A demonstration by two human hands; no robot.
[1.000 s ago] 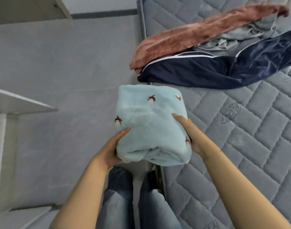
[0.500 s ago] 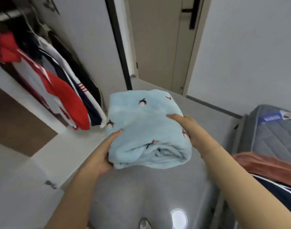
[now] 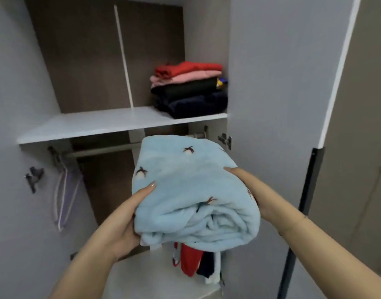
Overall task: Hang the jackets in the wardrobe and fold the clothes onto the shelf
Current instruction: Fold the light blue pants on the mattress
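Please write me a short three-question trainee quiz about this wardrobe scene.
1. True or false: the folded light-blue fleece already lies on the shelf.
2. Which garment tops the folded stack? A red, B black, C navy.
3. Which hands hold the fleece?

Key: 1 false, it is carried below shelf level. 2 A. 3 Both, the left hand and the right hand, one on each side.

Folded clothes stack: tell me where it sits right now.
In the head view, the folded clothes stack sits at the right end of the white wardrobe shelf, against the right side wall, above the light blue folded garment held in both hands.
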